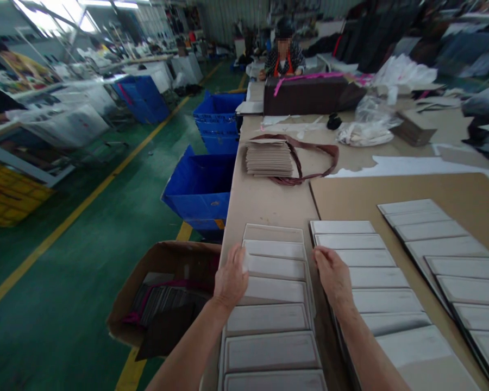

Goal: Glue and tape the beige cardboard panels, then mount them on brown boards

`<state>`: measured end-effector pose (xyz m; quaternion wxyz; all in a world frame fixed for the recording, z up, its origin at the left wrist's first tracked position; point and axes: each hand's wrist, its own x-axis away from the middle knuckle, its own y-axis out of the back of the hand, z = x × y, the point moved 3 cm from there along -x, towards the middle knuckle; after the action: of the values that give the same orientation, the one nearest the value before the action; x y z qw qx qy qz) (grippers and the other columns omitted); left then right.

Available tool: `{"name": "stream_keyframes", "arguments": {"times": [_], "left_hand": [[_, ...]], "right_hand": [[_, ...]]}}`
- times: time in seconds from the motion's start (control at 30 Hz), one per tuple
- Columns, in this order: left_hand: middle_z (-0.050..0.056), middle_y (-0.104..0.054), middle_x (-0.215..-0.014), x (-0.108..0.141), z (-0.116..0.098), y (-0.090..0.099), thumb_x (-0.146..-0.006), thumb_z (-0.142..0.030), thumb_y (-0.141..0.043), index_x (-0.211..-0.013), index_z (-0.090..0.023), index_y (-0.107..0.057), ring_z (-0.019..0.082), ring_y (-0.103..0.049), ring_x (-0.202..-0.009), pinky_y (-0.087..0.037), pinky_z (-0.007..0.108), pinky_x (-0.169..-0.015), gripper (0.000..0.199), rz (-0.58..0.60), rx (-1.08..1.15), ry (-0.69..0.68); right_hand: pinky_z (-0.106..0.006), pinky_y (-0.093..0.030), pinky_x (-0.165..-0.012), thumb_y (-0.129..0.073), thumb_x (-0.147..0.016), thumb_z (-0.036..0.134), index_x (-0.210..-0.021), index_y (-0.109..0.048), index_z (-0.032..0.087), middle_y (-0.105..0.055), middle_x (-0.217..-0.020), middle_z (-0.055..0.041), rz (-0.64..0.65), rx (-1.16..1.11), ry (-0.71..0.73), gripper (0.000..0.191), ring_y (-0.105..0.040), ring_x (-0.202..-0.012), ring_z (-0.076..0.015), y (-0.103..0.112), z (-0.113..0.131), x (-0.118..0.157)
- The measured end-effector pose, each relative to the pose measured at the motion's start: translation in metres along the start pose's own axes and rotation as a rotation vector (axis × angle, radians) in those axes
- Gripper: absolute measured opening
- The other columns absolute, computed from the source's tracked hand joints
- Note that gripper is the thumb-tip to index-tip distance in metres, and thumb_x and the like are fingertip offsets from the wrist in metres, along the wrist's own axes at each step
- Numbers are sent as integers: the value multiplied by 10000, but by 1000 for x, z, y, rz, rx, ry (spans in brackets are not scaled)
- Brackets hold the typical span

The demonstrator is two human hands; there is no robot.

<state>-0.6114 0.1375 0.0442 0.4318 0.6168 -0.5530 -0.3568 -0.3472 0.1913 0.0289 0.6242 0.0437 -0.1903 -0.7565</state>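
Note:
Rows of flat, pale rectangular panels with thin raised borders lie overlapped like steps on the table. My left hand point(231, 278) is at the left edge of the left row point(275, 290), fingers together and bent over a pale panel point(275, 267) near the far end. My right hand point(334, 276) has thumb and fingers pinched at the left edge of the middle row point(377, 277). Whatever lies between those fingertips is too small to make out. Dark edges show beneath the middle row and the right row point(468, 282).
Ahead sit a stack of beige pieces point(269, 157) and a brown strap point(330, 157). Blue bins point(199, 190) and a cardboard box point(163, 250) of flat pieces stand left of the table point(264, 201). A person point(284, 54) works at the far end, behind a dark brown bundle point(309, 95).

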Motion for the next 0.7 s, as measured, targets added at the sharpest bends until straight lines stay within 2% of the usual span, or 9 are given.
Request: {"name": "stream_keyframes", "arguments": {"times": [0.07, 0.1, 0.2, 0.23, 0.3, 0.4, 0.53, 0.63, 0.7], "left_hand": [[93, -553, -1268, 9, -5, 14, -816, -207, -556, -1185, -203, -517, 224, -551, -1154, -494, 307, -874, 371, -96, 197, 99], [73, -607, -1124, 15, -9, 18, -791, -243, -607, -1119, -199, -545, 209, -594, -1044, -494, 297, -840, 336, -94, 339, 172], [-27, -581, -824, 37, -30, 14, -643, -306, -761, -1089, -190, -522, 97, -555, -634, -442, 213, -572, 519, 118, 935, 453], [-48, -555, -798, 45, -40, 10, -608, -330, -789, -1122, -195, -494, 63, -488, -540, -368, 190, -475, 608, 228, 1141, 521], [-81, -503, -744, 56, -53, 4, -527, -326, -844, -1153, -201, -452, 23, -382, -460, -237, 168, -400, 749, 333, 1408, 601], [-101, -453, -676, 67, -60, -2, -496, -262, -864, -1119, -192, -469, 8, -335, -456, -204, 157, -401, 741, 368, 1503, 595], [-89, -467, -675, 76, -58, -4, -546, -221, -833, -1075, -186, -520, 16, -362, -486, -236, 154, -410, 616, 414, 1484, 473], [-80, -503, -682, 81, -56, -5, -596, -307, -813, -1059, -176, -538, 15, -339, -440, -221, 170, -380, 555, 441, 1517, 473], [-48, -552, -679, 82, -54, -6, -691, -438, -734, -987, -142, -575, 16, -331, -404, -229, 183, -369, 448, 434, 1519, 494]], "right_hand": [[-302, -455, -666, -585, -782, 527, -804, -642, 191, -652, -738, -41, 193, -133, -72, 342, -574, -685, -182, -16, 5, 27], [-288, -437, -634, -591, -784, 548, -730, -622, 191, -623, -680, -28, 291, -201, -97, 362, -548, -642, -166, -26, 9, 40], [-269, -409, -610, -584, -797, 593, -663, -583, 185, -583, -649, -13, 507, -371, -156, 429, -507, -620, -142, -54, 24, 74], [-267, -412, -622, -586, -800, 595, -692, -591, 185, -591, -677, -11, 553, -415, -178, 424, -513, -642, -142, -61, 28, 82], [-260, -413, -641, -628, -781, 575, -734, -596, 186, -593, -710, -1, 613, -469, -199, 394, -516, -676, -139, -70, 33, 92], [-244, -388, -597, -715, -713, 535, -746, -594, 187, -566, -644, 25, 640, -456, -253, 371, -491, -620, -122, -74, 33, 95], [-241, -338, -531, -762, -666, 498, -665, -585, 182, -523, -524, 40, 693, -434, -327, 363, -438, -518, -106, -73, 30, 94], [-246, -331, -530, -754, -680, 480, -622, -589, 178, -519, -527, 38, 702, -505, -308, 349, -424, -516, -102, -70, 31, 89], [-247, -343, -549, -769, -663, 464, -636, -618, 178, -537, -568, 35, 609, -504, -251, 324, -432, -549, -103, -67, 30, 82]]}}
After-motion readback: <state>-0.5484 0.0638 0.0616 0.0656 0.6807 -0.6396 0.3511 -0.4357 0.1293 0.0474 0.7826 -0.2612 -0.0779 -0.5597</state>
